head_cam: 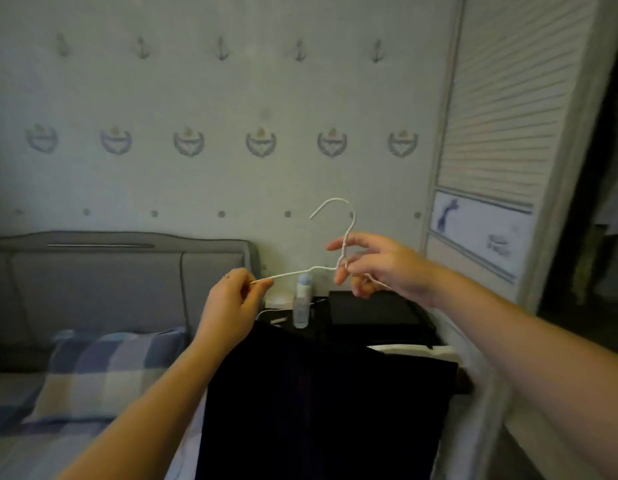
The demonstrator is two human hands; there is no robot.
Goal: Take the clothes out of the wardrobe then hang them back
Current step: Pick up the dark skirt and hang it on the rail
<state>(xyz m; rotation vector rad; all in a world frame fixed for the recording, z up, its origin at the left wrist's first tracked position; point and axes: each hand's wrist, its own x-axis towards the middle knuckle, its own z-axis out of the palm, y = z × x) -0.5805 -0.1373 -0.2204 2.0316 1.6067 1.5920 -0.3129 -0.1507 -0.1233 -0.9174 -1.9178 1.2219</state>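
The wire hanger (293,273) is seen coated matt white. The garment (318,410) at 6 o'clock is noted as matt black cloth.

We hold both bare forearms out ahead of us, raised and drawing together. Our left hand (231,306) shows its back to us, thumb and fingers pinching the left tip of the white wire hanger (293,273). Our right hand (380,265) sits a little higher, its fingers (335,244) loosely curled about the hanger's twisted neck, the forefinger stretched out leftward.
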